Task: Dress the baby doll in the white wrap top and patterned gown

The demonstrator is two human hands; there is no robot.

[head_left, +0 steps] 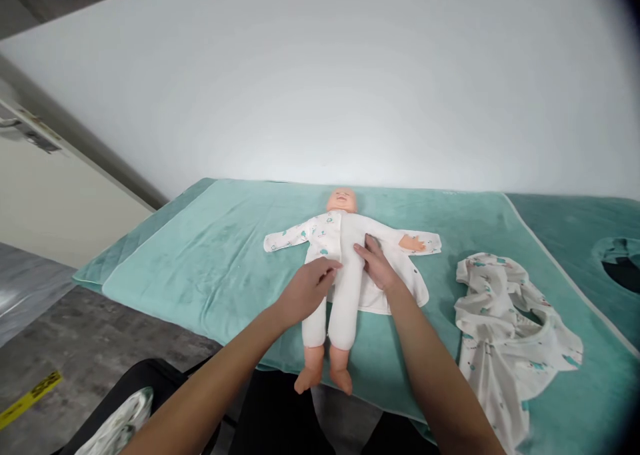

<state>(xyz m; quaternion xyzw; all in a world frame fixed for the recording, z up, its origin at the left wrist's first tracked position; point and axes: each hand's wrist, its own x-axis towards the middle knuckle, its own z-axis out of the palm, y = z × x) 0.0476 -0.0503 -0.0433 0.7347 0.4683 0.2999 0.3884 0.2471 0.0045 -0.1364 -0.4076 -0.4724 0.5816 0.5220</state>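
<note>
Head view, doll: my doll (353,241) lies face-up on the green-covered counter (200,255), head toward the far edge, feet reaching the near edge.
Hidden: one doll hand is out of sight inside its sleeve; my right fingertips are partly masked.
Cut off: a dark round shape (625,265) at the right, hard to make out.
Textures: soft white cloth body, smooth plastic head; thin printed shirt (325,235), half spread flat; second garment (505,335) crumpled toward the near right corner; plush covering.
My left hand (309,287): curled by the shirt's front; I can't tell whether it pinches cloth.
My right hand (379,267): loosely spread, against the doll's side.
</note>
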